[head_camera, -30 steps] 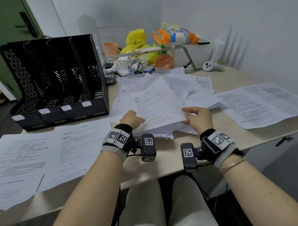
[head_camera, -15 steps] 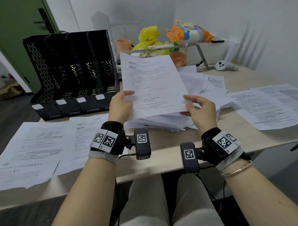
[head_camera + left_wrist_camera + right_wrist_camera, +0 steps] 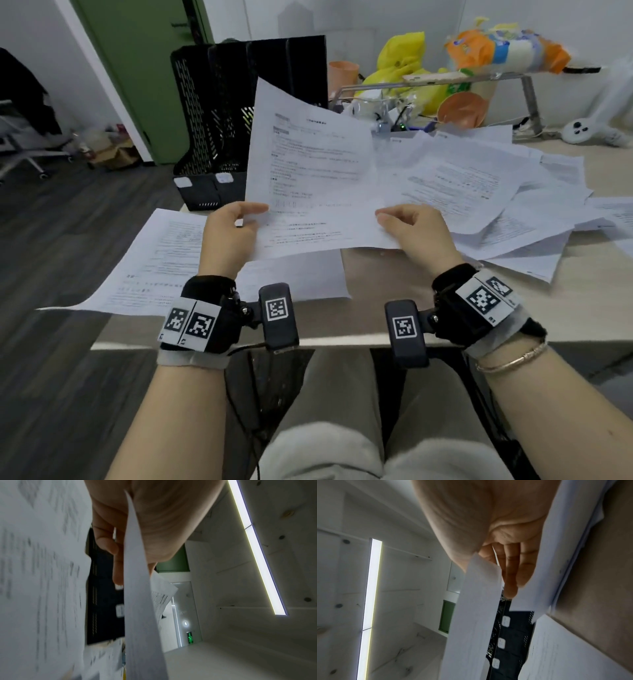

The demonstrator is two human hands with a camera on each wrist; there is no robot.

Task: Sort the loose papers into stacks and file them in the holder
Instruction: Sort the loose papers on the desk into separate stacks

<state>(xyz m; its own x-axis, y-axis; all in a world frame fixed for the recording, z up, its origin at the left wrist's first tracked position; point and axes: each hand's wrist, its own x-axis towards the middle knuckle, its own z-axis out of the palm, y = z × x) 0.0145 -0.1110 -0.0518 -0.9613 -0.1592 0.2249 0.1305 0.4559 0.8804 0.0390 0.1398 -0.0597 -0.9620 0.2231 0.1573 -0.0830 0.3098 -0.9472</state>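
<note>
I have one printed sheet [image 3: 310, 178] lifted off the desk [image 3: 565, 308], held up in front of me and tilted back toward the holder [image 3: 219, 113]. My left hand [image 3: 227, 236] pinches its lower left edge, thumb on the printed face and fingers curled behind; the left wrist view shows those fingers [image 3: 118, 563] against the back of the sheet [image 3: 140, 615]. My right hand [image 3: 416, 233] pinches the lower right edge the same way, and in the right wrist view its fingers [image 3: 513, 568] lie behind the sheet [image 3: 474, 615].

The sheet hides the holder's right slots; the black holder stands upright at the far left of the desk. The loose pile [image 3: 479, 198] is spread to the right of the sheet, overlapping and unsorted. Below my left hand a few sheets [image 3: 164, 260] lie flat near the desk's left edge. Behind the pile I see a rack [image 3: 445, 82] with bags [image 3: 404, 65] and an orange cup [image 3: 342, 77].
</note>
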